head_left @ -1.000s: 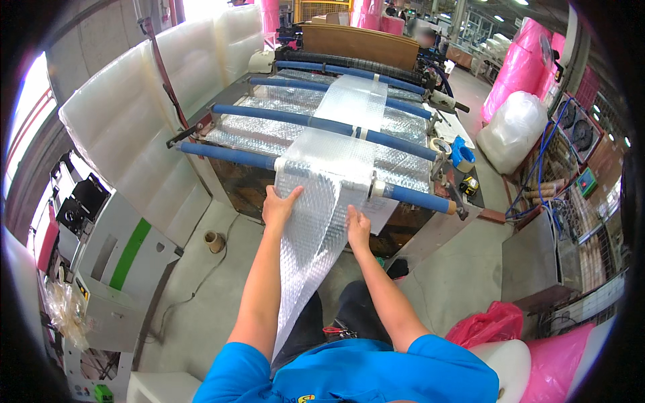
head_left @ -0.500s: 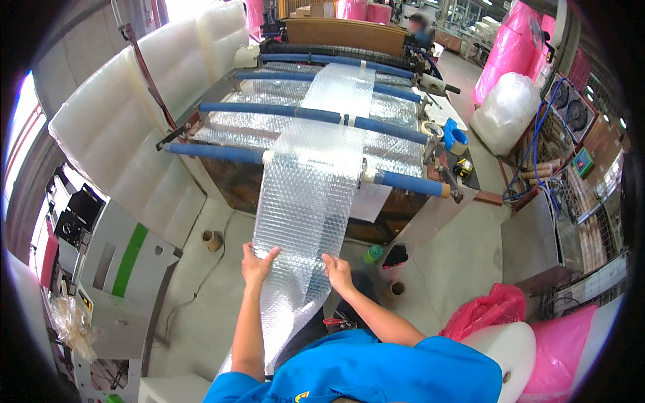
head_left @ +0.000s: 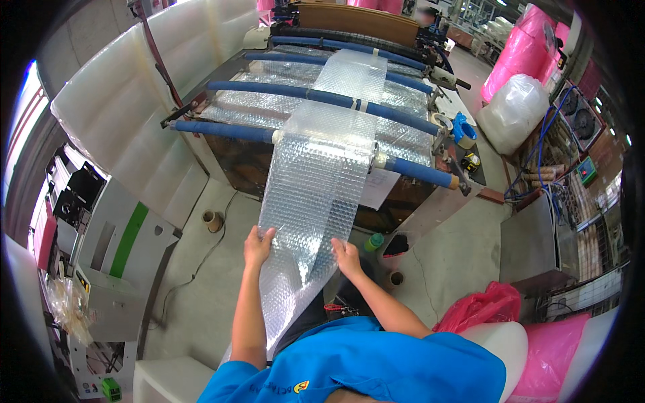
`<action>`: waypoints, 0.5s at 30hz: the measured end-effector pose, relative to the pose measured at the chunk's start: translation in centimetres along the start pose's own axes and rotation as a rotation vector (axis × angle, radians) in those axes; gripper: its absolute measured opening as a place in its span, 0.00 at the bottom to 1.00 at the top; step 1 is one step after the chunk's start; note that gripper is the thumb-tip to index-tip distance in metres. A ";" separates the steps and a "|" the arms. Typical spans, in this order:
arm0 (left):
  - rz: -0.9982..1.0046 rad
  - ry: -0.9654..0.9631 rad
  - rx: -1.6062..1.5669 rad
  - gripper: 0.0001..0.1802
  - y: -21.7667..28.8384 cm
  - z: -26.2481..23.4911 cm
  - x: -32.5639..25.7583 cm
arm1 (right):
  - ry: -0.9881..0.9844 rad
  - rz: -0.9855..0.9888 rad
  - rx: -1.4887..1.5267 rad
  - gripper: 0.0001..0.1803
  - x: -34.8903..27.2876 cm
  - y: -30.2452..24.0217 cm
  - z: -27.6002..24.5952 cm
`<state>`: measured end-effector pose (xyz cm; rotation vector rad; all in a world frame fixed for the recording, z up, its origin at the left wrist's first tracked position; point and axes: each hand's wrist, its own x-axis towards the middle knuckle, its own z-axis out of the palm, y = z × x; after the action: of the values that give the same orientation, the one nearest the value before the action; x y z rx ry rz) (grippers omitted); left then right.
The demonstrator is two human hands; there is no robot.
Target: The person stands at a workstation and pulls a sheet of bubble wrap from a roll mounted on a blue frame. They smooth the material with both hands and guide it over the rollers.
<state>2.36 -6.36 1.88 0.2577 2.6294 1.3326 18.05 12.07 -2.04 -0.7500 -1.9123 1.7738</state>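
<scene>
Head view: left hand (head_left: 257,245) and right hand (head_left: 347,257) each pinch an edge of the clear bubble-wrap sheet (head_left: 316,181), keeping it spread flat below the blue roller bar (head_left: 222,129).

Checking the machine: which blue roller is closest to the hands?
The front blue roller, the lowest bar, where the bubble wrap sheet drops off the machine toward the hands; the others lie farther back.

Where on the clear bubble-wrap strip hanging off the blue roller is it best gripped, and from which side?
Grip the clear bubble-wrap strip by its two long edges, one hand from each side, as the left hand and right hand do. It is wide, limp and hangs free below the blue roller, so edge grips likely keep it flat.
</scene>
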 end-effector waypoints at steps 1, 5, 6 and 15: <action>-0.012 -0.032 -0.006 0.22 0.0 0.8 0.7 | 0.006 -0.006 -0.053 0.21 1.0 0.8 -0.3; 0.030 -0.024 -0.052 0.23 -0.6 2.5 1.6 | 0.013 0.024 -0.055 0.21 2.6 0.9 -0.2; 0.046 -0.004 -0.029 0.23 -0.9 2.8 1.8 | 0.011 0.032 -0.047 0.21 2.7 1.0 -0.2; 0.088 0.121 -0.065 0.24 -1.0 3.1 0.6 | 0.045 0.094 0.033 0.23 1.5 1.8 0.3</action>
<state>2.46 -4.39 -0.82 0.2954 2.6950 1.5036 16.86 12.89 -3.92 -0.8739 -1.8415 1.8236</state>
